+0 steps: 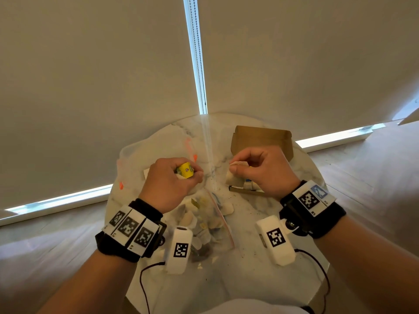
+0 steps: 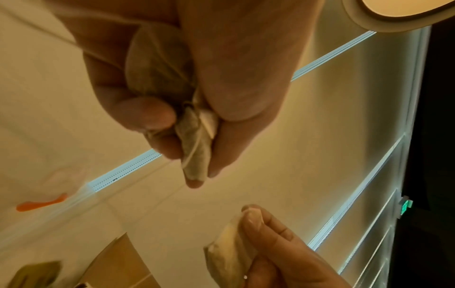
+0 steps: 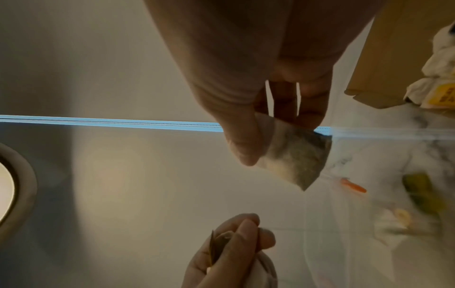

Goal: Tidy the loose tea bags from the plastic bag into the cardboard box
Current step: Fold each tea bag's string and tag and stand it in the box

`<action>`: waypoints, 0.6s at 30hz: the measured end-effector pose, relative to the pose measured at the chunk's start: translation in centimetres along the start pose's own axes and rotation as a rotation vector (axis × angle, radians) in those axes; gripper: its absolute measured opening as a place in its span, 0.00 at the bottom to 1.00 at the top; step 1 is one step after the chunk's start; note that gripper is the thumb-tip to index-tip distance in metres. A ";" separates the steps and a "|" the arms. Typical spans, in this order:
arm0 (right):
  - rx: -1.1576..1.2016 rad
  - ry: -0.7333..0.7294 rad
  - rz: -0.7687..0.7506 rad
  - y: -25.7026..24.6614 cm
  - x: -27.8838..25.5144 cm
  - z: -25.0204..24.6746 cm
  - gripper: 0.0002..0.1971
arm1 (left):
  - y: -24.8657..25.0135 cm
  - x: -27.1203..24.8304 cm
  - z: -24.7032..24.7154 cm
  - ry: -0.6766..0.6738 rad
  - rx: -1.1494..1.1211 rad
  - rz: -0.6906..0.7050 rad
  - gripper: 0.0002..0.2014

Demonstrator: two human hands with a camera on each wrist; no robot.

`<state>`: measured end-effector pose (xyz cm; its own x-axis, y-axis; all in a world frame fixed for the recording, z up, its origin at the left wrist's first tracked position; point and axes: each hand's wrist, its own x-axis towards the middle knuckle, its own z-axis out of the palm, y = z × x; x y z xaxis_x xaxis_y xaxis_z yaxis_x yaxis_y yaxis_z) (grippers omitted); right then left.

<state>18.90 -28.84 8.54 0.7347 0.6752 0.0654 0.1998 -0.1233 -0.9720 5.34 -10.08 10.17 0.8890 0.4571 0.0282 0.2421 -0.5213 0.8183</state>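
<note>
- Plastic bag [image 1: 210, 225] lies nearest on bench [image 1: 260, 268], many tea bags inside: most work left.
- Left hand [image 1: 169, 182] grips yellow-tagged tea bag [image 1: 185, 170]; right hand [image 1: 263, 171] pinches another tea bag [image 1: 237, 164].
- Cardboard box [image 1: 260, 138] farthest, open, few bags in.

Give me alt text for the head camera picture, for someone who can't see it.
Two hands over a round marble table: the left hand grips a tea bag with a yellow tag, the right hand pinches a pale tea bag. A clear plastic bag of tea bags lies below; an open cardboard box sits behind.
</note>
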 end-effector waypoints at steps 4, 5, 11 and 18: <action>-0.023 -0.035 -0.031 -0.9 0.0 0.4 0.07 | 0.4 -0.2 -0.2 0.081 -0.013 0.060 0.03; -0.038 -0.044 -0.046 -1.1 0.1 0.5 0.08 | 0.5 -0.2 -0.4 0.094 -0.033 0.060 0.04; 0.021 -0.007 -0.086 -2.6 0.1 0.3 0.09 | 1.5 -0.8 -0.8 0.115 -0.286 -0.055 0.07; 0.080 -0.112 -0.093 -3.8 -0.3 0.6 0.11 | 2.3 -0.9 -1.0 0.047 -0.328 0.038 0.05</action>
<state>17.50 -28.14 12.11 0.6378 0.7583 0.1347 0.2079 -0.0011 -0.9782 4.72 -10.90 12.59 0.8741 0.4786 0.0829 0.0641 -0.2829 0.9570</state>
